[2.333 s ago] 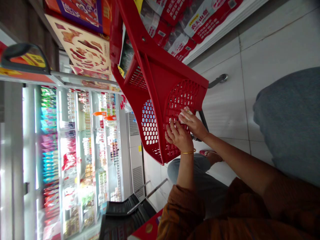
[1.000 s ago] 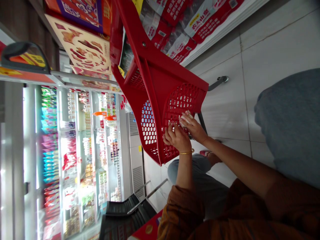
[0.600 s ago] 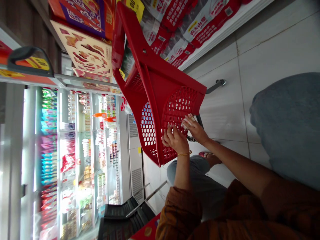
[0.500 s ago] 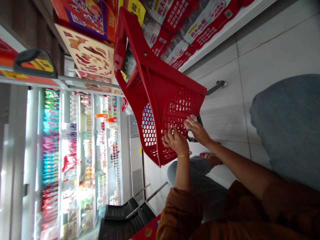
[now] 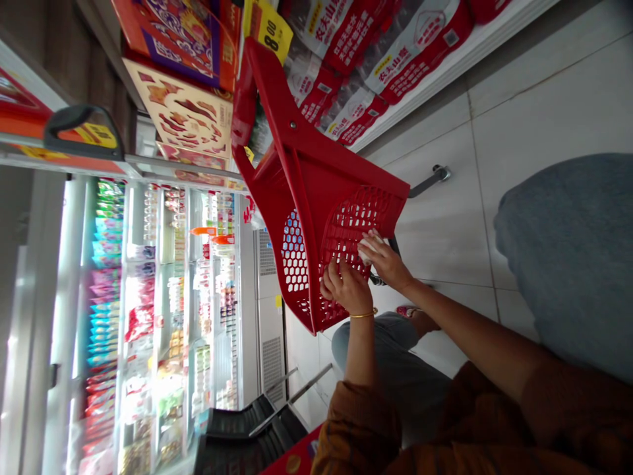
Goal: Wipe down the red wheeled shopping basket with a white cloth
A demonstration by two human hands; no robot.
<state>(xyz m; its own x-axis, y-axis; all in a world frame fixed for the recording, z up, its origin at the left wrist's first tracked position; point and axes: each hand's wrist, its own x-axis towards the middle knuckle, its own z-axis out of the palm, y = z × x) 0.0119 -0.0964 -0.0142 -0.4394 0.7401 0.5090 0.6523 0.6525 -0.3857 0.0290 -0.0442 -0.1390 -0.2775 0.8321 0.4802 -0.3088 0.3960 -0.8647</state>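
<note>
A red plastic shopping basket [image 5: 329, 181] with honeycomb-holed sides is tilted in front of me. My left hand [image 5: 347, 287], with a gold bracelet at the wrist, has its fingers curled against the basket's holed side and appears to grip it. Beside it, my right hand [image 5: 388, 260] presses a crumpled white wipe [image 5: 368, 249] flat on the same side, near the basket's bottom edge. Part of the wipe is hidden under the fingers. A grey metal leg with a round end [image 5: 435, 177] sticks out from the basket's base.
Red-labelled water bottles [image 5: 376, 72] fill a shelf at the top, beside a yellow price tag [image 5: 270, 30] and boxed goods [image 5: 180, 109]. A lit refrigerated display [image 5: 163, 316] stands left. Black baskets [image 5: 247, 435] lie below. My jeans-clad knee [image 5: 568, 251] is at right over pale floor tiles.
My right hand has slid the wipe left along the basket's holed side, closer to my left hand. The left hand has hardly moved. The whole view has shifted slightly.
</note>
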